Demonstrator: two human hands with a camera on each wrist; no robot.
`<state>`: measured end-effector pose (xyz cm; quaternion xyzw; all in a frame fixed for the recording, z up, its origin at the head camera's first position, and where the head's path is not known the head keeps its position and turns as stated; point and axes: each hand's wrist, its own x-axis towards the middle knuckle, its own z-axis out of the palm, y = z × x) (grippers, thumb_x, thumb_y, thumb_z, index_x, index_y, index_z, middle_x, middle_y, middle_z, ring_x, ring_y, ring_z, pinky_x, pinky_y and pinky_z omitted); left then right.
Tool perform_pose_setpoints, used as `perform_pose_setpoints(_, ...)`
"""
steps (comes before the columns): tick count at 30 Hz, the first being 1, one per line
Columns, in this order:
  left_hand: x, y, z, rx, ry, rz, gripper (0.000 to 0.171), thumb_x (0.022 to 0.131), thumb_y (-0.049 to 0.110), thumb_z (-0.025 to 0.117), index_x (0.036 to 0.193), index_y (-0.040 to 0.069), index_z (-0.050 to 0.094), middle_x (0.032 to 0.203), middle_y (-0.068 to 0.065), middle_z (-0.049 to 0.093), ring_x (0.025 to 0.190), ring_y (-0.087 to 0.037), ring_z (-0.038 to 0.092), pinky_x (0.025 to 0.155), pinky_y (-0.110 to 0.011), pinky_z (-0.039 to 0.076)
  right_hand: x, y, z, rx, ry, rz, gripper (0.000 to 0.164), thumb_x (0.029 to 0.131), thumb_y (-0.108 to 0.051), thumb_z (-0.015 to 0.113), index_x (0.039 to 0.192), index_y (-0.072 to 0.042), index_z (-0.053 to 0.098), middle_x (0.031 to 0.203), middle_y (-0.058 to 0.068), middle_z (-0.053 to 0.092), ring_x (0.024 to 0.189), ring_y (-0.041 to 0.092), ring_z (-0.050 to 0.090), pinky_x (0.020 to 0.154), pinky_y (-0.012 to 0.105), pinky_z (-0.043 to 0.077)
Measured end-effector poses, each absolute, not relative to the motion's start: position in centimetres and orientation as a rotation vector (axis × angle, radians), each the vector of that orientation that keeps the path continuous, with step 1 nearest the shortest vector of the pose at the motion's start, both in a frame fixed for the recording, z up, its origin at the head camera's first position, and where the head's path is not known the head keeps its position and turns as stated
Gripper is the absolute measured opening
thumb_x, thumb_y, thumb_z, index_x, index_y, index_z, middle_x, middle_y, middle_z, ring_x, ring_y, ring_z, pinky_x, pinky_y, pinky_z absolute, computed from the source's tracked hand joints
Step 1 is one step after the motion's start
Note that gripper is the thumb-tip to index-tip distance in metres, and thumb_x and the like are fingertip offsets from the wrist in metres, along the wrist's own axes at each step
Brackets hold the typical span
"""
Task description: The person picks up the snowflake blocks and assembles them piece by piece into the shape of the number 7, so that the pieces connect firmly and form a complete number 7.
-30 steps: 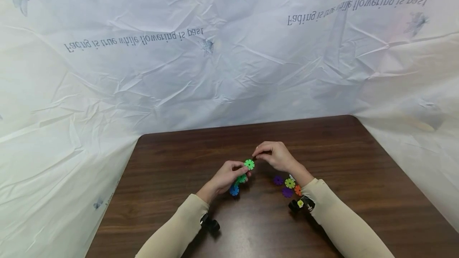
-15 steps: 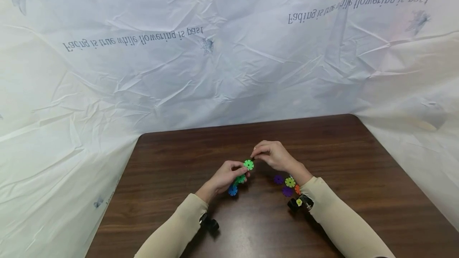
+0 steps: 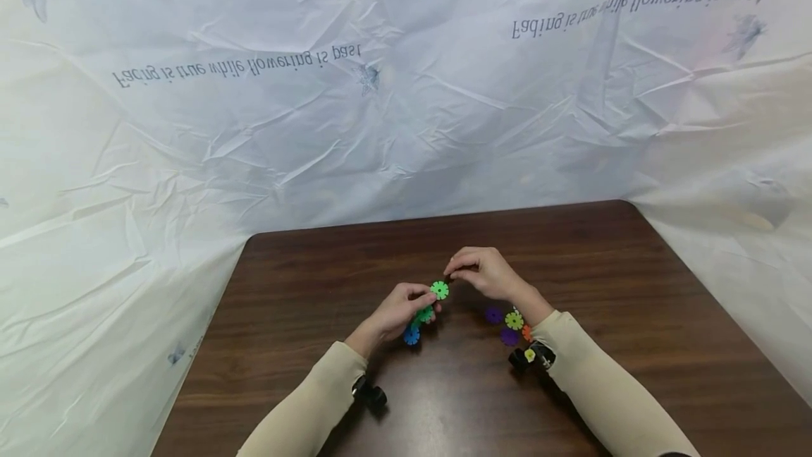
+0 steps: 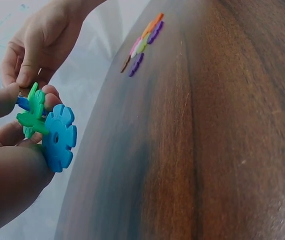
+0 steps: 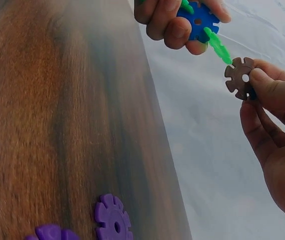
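My left hand (image 3: 396,310) grips a chain of interlocked notched plastic discs. In the left wrist view a light blue disc (image 4: 60,138) hangs at the near end, slotted to a green disc (image 4: 33,120). A darker blue disc (image 5: 198,21) shows between the left fingers in the right wrist view, with a bright green disc (image 3: 440,290) standing out at the far end. My right hand (image 3: 487,273) pinches a brown notched disc (image 5: 239,78) between thumb and fingers. Its edge is right at the tip of the bright green disc.
Loose discs lie on the dark wooden table (image 3: 304,288) below the right wrist: a purple disc (image 3: 493,314), a second purple disc (image 3: 509,336), a yellow-green disc (image 3: 514,320) and an orange disc (image 3: 526,333). A pale printed sheet (image 3: 406,125) hangs behind the table.
Both hands keep nearly the same pose, the brown disc staying close to the bright green one. The view has shifted very slightly.
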<state>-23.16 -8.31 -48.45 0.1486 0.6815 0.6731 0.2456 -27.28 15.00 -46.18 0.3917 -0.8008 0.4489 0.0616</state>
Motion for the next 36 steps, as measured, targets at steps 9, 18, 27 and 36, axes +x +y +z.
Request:
perform_pose_setpoints(9, -23.2, -8.1, -48.5, 0.419, 1.83, 1.834, 0.04, 0.102, 0.016, 0.051, 0.118, -0.021, 0.055, 0.09, -0.01, 0.065, 0.072, -0.014, 0.062, 0.069, -0.028, 0.055, -26.6, 14.6, -46.0, 1.174, -2.387, 1.301, 0.017, 0.084, 0.007, 0.069, 0.091, -0.007, 0.077, 0.097, 0.008, 0.071, 0.087, 0.024, 0.068, 0.068, 0.026, 0.058)
perform_pose_setpoints(18, -23.0, -8.0, -48.7, 0.458, 1.831, 1.826, 0.039, 0.102, 0.015, 0.051, 0.116, -0.022, 0.054, 0.087, -0.005, 0.065, 0.07, -0.01, 0.061, 0.065, -0.024, 0.053, -24.7, 14.0, -44.2, 1.146, -2.366, 1.331, 0.013, 0.084, 0.009, 0.068, 0.088, -0.001, 0.075, 0.095, 0.012, 0.071, 0.091, 0.027, 0.067, 0.073, 0.028, 0.057)
perform_pose_setpoints(27, -23.0, -7.9, -48.8, 0.476, 1.835, 1.852, 0.039, 0.102, 0.014, 0.051, 0.114, -0.024, 0.053, 0.087, -0.007, 0.064, 0.07, -0.011, 0.06, 0.064, -0.023, 0.052, -24.7, 13.9, -45.3, 1.116, -2.304, 1.343, 0.014, 0.084, 0.01, 0.068, 0.087, -0.002, 0.074, 0.095, 0.013, 0.071, 0.091, 0.029, 0.067, 0.074, 0.028, 0.058)
perform_pose_setpoints(36, -23.2, -7.8, -49.1, 0.494, 1.839, 1.857, 0.039, 0.102, 0.013, 0.051, 0.113, -0.024, 0.054, 0.087, -0.009, 0.064, 0.07, -0.013, 0.058, 0.063, -0.024, 0.052, -24.8, 14.1, -46.0, 1.134, -2.239, 1.419, 0.014, 0.084, 0.013, 0.066, 0.087, 0.001, 0.073, 0.094, 0.02, 0.07, 0.085, 0.028, 0.067, 0.067, 0.029, 0.058)
